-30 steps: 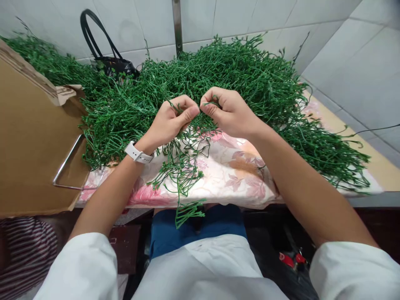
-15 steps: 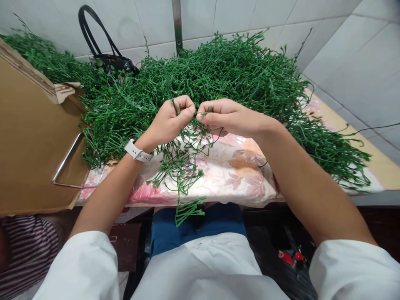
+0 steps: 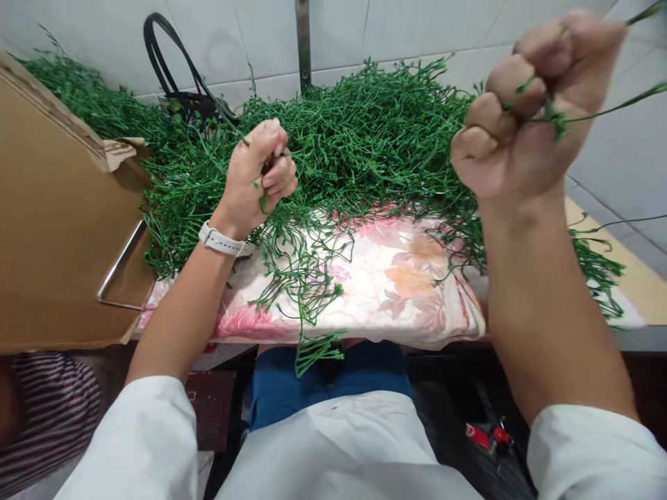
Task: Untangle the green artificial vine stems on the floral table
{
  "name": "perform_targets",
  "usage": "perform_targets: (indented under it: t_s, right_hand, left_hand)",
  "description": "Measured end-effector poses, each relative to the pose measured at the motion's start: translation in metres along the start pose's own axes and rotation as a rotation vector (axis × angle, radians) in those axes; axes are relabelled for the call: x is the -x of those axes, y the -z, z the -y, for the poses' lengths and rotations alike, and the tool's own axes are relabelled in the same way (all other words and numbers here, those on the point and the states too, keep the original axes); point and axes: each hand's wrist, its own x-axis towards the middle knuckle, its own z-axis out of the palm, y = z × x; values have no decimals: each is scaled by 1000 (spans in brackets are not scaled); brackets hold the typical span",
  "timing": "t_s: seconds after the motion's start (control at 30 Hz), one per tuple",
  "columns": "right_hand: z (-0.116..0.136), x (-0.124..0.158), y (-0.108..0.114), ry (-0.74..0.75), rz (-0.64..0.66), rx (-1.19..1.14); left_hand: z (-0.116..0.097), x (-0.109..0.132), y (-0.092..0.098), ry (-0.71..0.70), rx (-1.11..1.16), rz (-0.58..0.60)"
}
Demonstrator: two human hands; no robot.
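A big tangled heap of green plastic-looking stems (image 3: 365, 132) covers the back of the table. My left hand (image 3: 263, 170), with a white watch on the wrist, is closed on a green stem over the front of the heap. Raised high at the right, my right hand (image 3: 536, 104) is closed too, slightly blurred, with thin green stems sticking out of its fist toward the right edge. A small bunch of loose stems (image 3: 307, 278) lies on the flowered cloth (image 3: 411, 278) and hangs over its front edge.
At the left stands a cardboard box (image 3: 62, 222) with a bent metal wire frame (image 3: 117, 267) beside it. A black handbag (image 3: 192, 104) leans near the tiled wall (image 3: 417, 28). Someone's striped clothing (image 3: 52, 417) shows at the lower left. Red items (image 3: 487, 436) lie below the table.
My hands have parted. The right hand has swung up and far to the right with stems in it; the left has moved slightly left and turned upright.
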Motion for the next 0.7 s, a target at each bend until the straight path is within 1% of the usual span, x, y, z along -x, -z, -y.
perform_targets:
  t_s: [0.03,0.07,0.1,0.13,0.17,0.2,0.27,0.33,0.4,0.47,0.6,0.7]
  right_hand:
    - [-1,-1,2,-27,-10,-85]
    - [-5,-2,1,-72,5,-177]
    - [-10,-2,-2,-113,37,-220]
    - [-18,-1,-7,-126,83,-212]
    - [-25,0,-13,-108,138,-181]
    - [-33,1,-20,-71,191,-141]
    - [-46,2,-29,-3,265,-62]
    - [-54,2,-33,11,313,-15]
    - [-59,2,-33,-4,334,8]
    - [-60,2,-32,-29,353,26]
    - [-62,3,-32,-60,369,68]
    - [-64,4,-35,-44,356,79]
  left_hand:
    - [-2,0,-1,0,-2,-42]
    - [-3,0,-4,18,-29,-80]
    - [-2,0,-6,43,-68,-109]
    - [0,1,-8,69,-114,-130]
    - [3,2,-10,85,-159,-137]
    - [7,3,-11,87,-191,-128]
    - [15,4,-12,74,-229,-67]
    - [23,5,-12,60,-275,-5]
    - [28,6,-12,37,-323,24]
    - [31,7,-13,6,-362,26]
    - [33,8,-12,-33,-435,-16]
    - [31,8,-11,-74,-530,-45]
